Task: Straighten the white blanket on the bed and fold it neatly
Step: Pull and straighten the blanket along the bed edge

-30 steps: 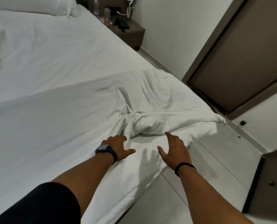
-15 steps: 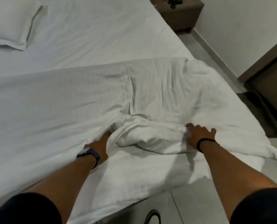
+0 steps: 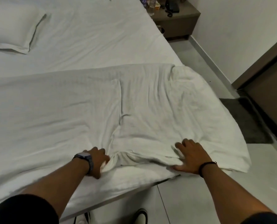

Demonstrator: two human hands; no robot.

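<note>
A: Start big. Where does the bed (image 3: pixel 86 38) run?

B: It fills the view from about 8 o'clock to 1 o'clock, with its near edge crossing below both arms. The white blanket (image 3: pixel 102 107) covers the nearer half, its long axis running 9 to 3 o'clock, and its far edge is a fairly straight line across the bed. A pillow (image 3: pixel 13 29) sits well apart at 10 o'clock, and a bedside table (image 3: pixel 176 21) stands at 1 o'clock.

A: And the hands?

B: The left hand (image 3: pixel 95 160) is narrow, curled round a bunched ridge of blanket at the near edge. The right hand (image 3: pixel 191 159) is wide and flat, its fingers (image 3: pixel 180 145) spread on the cloth, gripping nothing. The ridge lies between them, at 3 o'clock from the left hand, which is the nearer one.

A: Room to work?

B: The blanket's corner hangs off the bed at 4 o'clock over bare floor (image 3: pixel 191 199), with a dark mat (image 3: pixel 247 123) further round at 3 o'clock. I'd judge that the ridge needs to be pulled out toward that corner, and that side is open.
</note>
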